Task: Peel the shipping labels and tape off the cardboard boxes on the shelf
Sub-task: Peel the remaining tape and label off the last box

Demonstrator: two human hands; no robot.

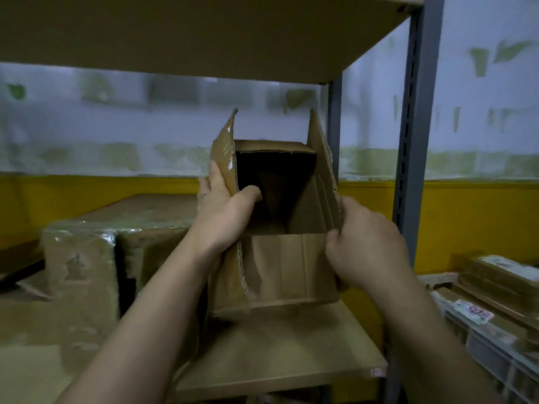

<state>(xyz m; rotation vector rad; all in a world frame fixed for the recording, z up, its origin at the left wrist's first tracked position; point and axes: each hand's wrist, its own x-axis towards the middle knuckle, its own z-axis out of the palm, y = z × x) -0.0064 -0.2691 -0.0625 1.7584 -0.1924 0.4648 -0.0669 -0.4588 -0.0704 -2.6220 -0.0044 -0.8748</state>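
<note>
View: head camera
Landmark: open cardboard box (280,266), opening tilted toward the camera, flaps spread
Box position: at the shelf board (277,354); contact with the board cannot be told
Left flap (223,158): raised, white tape scraps (230,164) on its edge
Left hand (221,205): grips the left flap, thumb inside the box, fingers outside
Right hand (364,246): fingers curled round the lower edge of the right flap (323,164)
Taped boxes (81,266): left of the open box, wrapped in glossy tape
Shelf post (408,141): right of the box, behind the right hand
Labelled flat packages (495,290): further right, beyond the post, stacked
</note>
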